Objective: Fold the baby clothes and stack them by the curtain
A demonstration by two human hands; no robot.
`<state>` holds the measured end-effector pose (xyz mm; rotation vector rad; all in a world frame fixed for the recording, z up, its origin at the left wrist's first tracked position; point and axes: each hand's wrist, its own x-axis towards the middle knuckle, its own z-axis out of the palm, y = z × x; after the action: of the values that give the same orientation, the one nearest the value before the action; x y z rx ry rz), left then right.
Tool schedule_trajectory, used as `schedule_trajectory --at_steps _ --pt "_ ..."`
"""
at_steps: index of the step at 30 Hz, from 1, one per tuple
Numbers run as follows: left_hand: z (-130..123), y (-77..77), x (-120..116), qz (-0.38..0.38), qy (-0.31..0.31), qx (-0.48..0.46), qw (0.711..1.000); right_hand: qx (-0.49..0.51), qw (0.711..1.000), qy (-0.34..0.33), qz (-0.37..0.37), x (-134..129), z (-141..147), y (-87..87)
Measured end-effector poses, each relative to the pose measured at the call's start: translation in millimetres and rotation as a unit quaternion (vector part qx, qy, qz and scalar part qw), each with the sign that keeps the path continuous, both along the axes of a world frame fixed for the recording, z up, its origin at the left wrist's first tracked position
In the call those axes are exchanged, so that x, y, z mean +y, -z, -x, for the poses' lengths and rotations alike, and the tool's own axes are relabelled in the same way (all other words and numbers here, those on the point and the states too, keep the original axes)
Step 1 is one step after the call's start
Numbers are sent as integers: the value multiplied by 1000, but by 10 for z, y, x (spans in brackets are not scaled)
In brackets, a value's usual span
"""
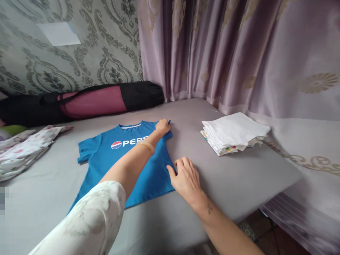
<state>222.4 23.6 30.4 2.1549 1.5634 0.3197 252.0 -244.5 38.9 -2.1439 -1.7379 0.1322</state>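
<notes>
On the blue T-shirt (111, 159), lettering (129, 142) is part-hidden by the left forearm (131, 163), and left of the shirt, spotted cloth (29, 147) is cropped at view's edge!

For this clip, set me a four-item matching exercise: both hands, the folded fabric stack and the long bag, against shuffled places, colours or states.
1. Left hand
2. Right hand
3. Folded fabric stack
4. Long bag

A. Black and dark pink, lying along the patterned wall
B. Closed on a sleeve of the blue T-shirt
C. White on top, near the curtain
D. Open, at the T-shirt's lower side edge

Pairs: 1-B, 2-D, 3-C, 4-A
</notes>
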Motion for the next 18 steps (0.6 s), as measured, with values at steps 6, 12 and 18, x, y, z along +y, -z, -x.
schedule_trajectory --at_steps 6,12,18 --pt "142 -59 163 92 -72 -111 987 -4 999 -31 20 -33 -12 17" --pt "410 -205 203 127 -134 -235 954 51 996 -65 -17 -42 0 52" --pt "795 -270 222 130 -169 -265 941 111 989 -88 -52 -58 108 30"
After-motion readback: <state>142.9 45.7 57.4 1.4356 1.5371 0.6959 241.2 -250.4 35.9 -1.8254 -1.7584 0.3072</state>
